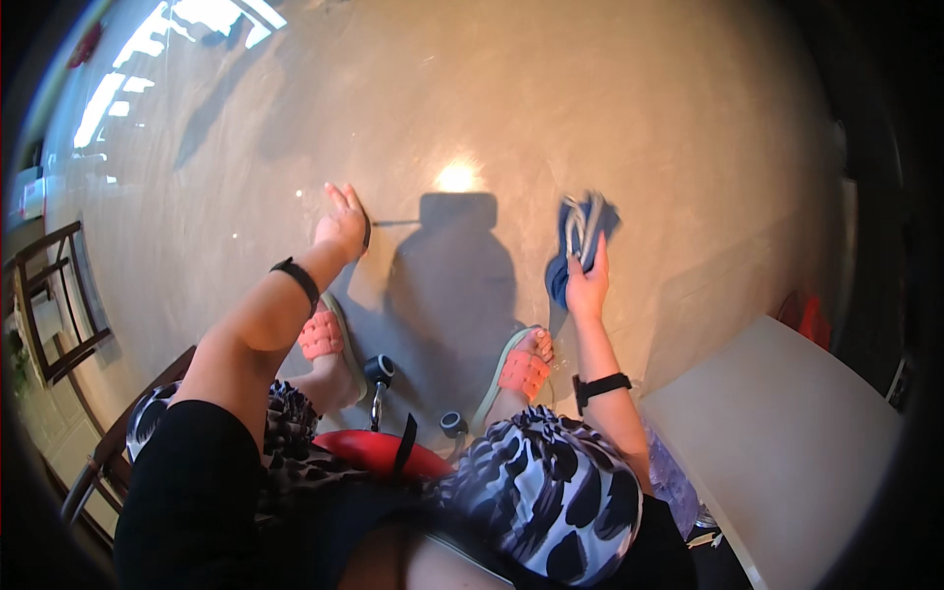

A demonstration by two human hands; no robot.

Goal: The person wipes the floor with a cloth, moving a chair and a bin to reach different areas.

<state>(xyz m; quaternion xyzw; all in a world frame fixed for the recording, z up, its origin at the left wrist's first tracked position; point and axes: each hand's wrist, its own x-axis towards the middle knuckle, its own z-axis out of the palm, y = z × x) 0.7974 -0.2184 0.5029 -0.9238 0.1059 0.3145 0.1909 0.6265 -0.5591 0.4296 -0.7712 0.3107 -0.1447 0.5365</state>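
My right hand point(588, 285) grips a blue, soft-looking bundle point(574, 246) with pale grey straps across it, held above the floor. Its upper end is smeared by motion, so I cannot tell its exact kind. To the left, my left hand point(341, 228) reaches forward with the fingers stretched out and apart from the bundle. A dark curved edge shows beside that hand, and I cannot make out whether it is a thing or shadow. Both wrists wear black bands, the left one point(298, 280) and the right one point(602, 387).
I sit on a red seat point(379, 452) with small wheels point(380, 369) by my feet, in coral sandals point(524, 374). A pale table point(787, 442) stands close on the right. Dark wooden chairs point(84, 349) are at left. My shadow falls on the shiny floor point(629, 108).
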